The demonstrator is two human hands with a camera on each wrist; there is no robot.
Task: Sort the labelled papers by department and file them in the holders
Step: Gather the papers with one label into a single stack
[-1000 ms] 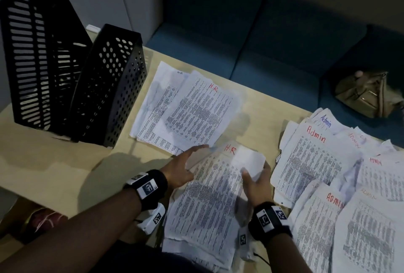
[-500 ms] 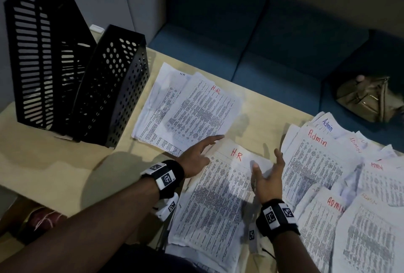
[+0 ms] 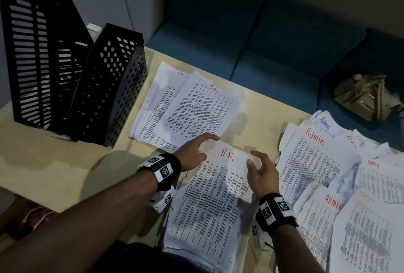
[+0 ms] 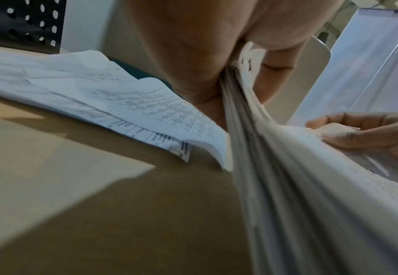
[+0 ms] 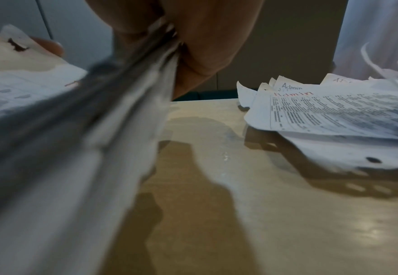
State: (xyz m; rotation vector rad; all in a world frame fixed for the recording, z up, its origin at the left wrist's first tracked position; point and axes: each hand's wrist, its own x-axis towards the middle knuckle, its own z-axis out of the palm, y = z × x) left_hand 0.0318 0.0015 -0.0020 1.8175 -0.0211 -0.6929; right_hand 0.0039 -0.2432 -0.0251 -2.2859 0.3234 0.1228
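A thick stack of printed sheets marked "H.R" in red point(image 3: 209, 202) lies in front of me on the wooden table point(image 3: 54, 163). My left hand point(image 3: 207, 147) grips its upper left edge and my right hand point(image 3: 255, 161) grips its upper right edge. Both wrist views show the stack's edge point(image 4: 275, 167) point(image 5: 87, 139) pinched between thumb and fingers. A second HR pile point(image 3: 196, 110) lies just beyond the stack. Loose Admin piles point(image 3: 314, 163) spread out to the right. Two black holders stand at the far left, one slotted point(image 3: 37, 53), one perforated point(image 3: 109, 84).
A blue sofa point(image 3: 262, 43) runs along the table's far edge, with a tan bag point(image 3: 367, 97) on it at the right. Bare tabletop shows between the holders and my left arm, and between the HR stack and the Admin piles point(image 5: 334, 111).
My right hand dropped the folded top corner, opened, then closed on the stack's right edge. My left hand slid further up the left edge. The "H.R" label now shows fully.
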